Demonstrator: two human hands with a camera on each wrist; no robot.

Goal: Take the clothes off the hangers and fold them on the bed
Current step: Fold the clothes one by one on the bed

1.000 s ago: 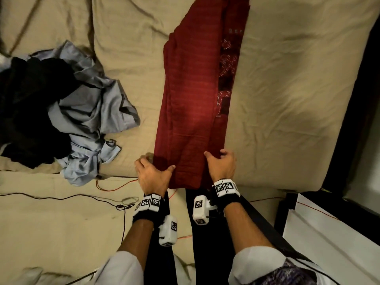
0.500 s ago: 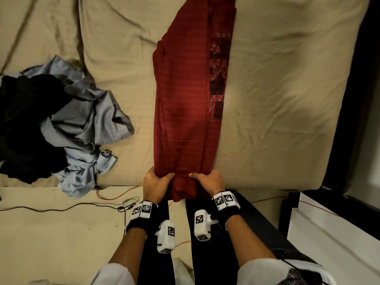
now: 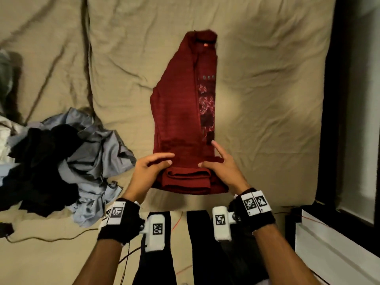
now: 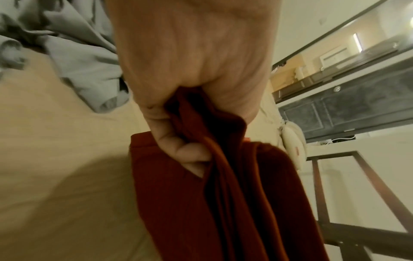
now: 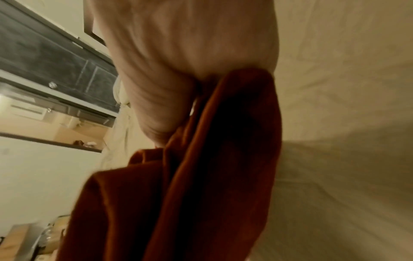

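Head view: dark red knitted garment with a patterned front panel (image 3: 181, 112), lying as a long narrow strip on the tan-sheeted bed (image 3: 267, 99), collar at the far end; the near hem is lifted by the left hand (image 3: 149, 171) and right hand (image 3: 221, 170), thumbs on top. Step judged: folding the hem toward the collar; next calls for carrying both corners forward evenly. Left wrist view: fingers curled, pinching several red layers. Right wrist view: thumb and palm clamp the doubled edge.
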